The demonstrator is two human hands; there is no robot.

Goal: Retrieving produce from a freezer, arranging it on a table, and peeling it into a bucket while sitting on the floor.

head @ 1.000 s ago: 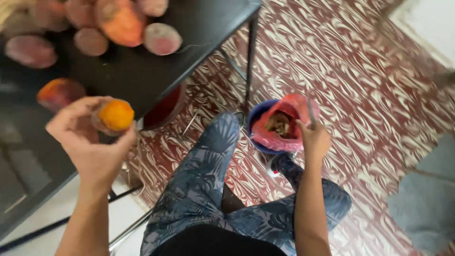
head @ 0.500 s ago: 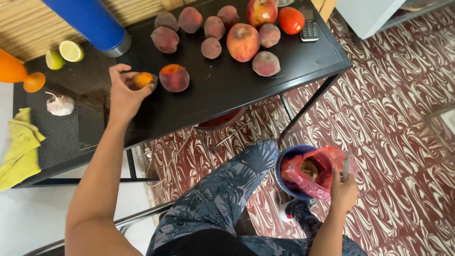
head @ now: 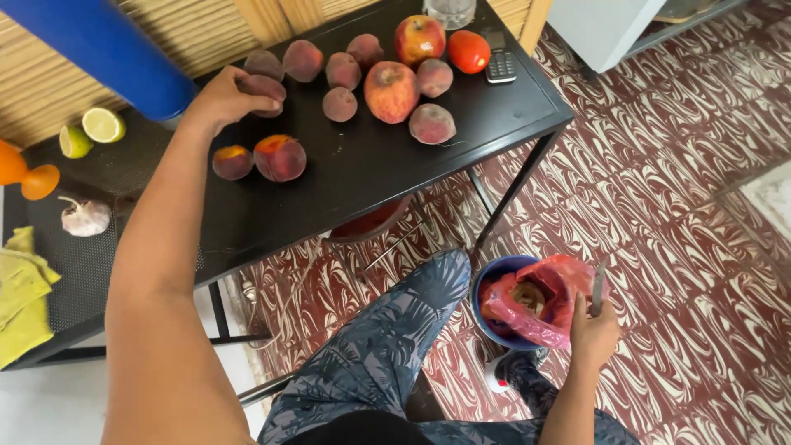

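My left hand (head: 224, 100) reaches across the black table (head: 346, 198) and closes over a dark red peach (head: 265, 86) at the edge of a group of several peaches. Two more peaches lie just nearer me: a smaller one showing orange flesh (head: 233, 162) and a whole one (head: 280, 158). My right hand (head: 593, 331) is low at the right, above the floor, gripping a small knife (head: 599, 287) with its blade pointing up. Beside that hand sits a blue bowl (head: 493, 278) lined with a red plastic bag (head: 550, 306) that holds scraps.
Two apples (head: 391, 91), a tomato (head: 468, 51), a handset (head: 500, 66) and a glass (head: 449, 11) stand at the table's far end. A blue cylinder (head: 107, 49), lime halves (head: 103, 124), garlic (head: 85, 218) and a yellow cloth (head: 21, 288) lie left. My patterned-trousered legs (head: 387, 346) are below.
My left hand set the orange-fleshed peach down beside another peach, then moved back onto a dark peach. My right hand stays by the bowl with the knife. The view has swung up.
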